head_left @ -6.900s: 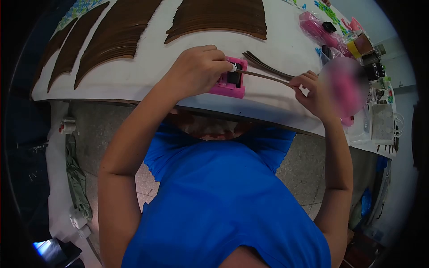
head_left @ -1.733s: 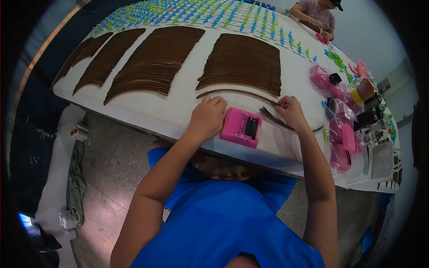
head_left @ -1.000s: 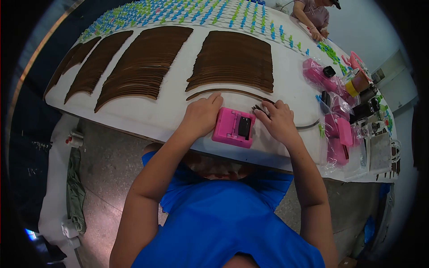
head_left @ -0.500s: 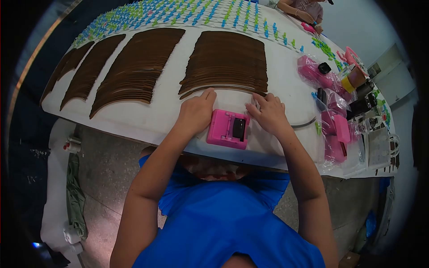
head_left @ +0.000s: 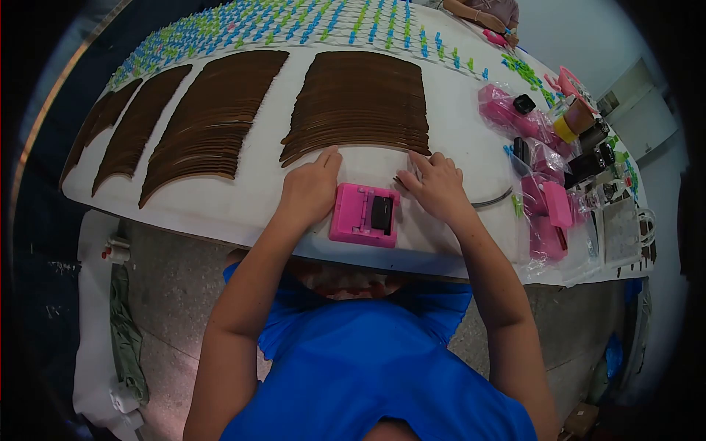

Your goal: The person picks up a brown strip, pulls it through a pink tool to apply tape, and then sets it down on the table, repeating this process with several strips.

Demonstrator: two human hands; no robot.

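Observation:
My left hand (head_left: 312,187) rests on the white table with its fingers stretched forward, the tips at the near edge of a row of thin, curved brown strips (head_left: 357,99). At the right end of the same edge is my right hand (head_left: 439,187), its index finger reaching to the row and its thumb apart. One dark curved strip (head_left: 494,201) shows to the right of this hand, and a small dark end shows by the thumb. Whether the palm grips that strip is hidden. A pink block-like device (head_left: 349,217) with a black part stands between my hands.
More rows of brown strips (head_left: 213,110) lie to the left. Blue and green clips (head_left: 294,26) fill the far side. Pink bagged parts (head_left: 544,187) and a yellow-banded roll (head_left: 573,121) stand at the right. Another person's arm (head_left: 478,15) is at the far right.
The nearest strip, separated from the row by a narrow gap before, now lies against it. My hands have stayed at its two ends. The whole view has shifted slightly.

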